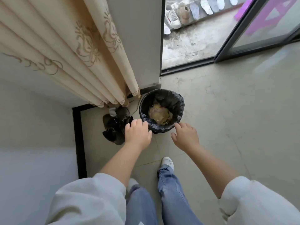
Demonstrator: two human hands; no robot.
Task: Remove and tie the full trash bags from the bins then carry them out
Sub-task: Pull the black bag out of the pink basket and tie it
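A small round bin lined with a black trash bag (175,101) stands on the tiled floor by the wall corner. The bag's edge is folded over the rim, and yellowish waste (159,114) lies inside. My left hand (137,133) hovers just left of the bin's near rim, fingers spread, holding nothing. On the near right side of the rim is my right hand (185,136), also open with fingers apart. Neither hand clearly grips the bag.
A pair of dark boots (116,125) sits left of the bin under a beige curtain (78,51). A sliding glass door (253,39) stands open at the back right, with shoes (183,14) lined up outside. My feet in white shoes stand below the bin.
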